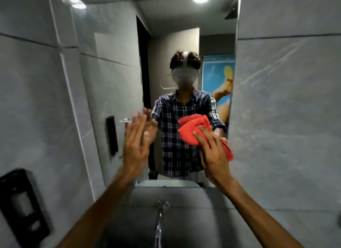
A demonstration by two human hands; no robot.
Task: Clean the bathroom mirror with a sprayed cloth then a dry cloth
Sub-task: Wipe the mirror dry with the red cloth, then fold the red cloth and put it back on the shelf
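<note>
A tall bathroom mirror [114, 77] hangs on the grey tiled wall in front of me. My right hand [212, 153] presses a bunched red cloth [188, 131] flat against the lower right of the glass. My left hand [136, 140] is raised with fingers spread, its fingertips at or on the glass left of the cloth, holding nothing. The mirror reflects a person in a checked shirt, both hands and the cloth.
A chrome tap [160, 210] sticks out of the wall below the mirror's bottom edge. A black holder [20, 205] is fixed to the left wall at lower left. Grey tiled wall [286, 100] borders the mirror on the right.
</note>
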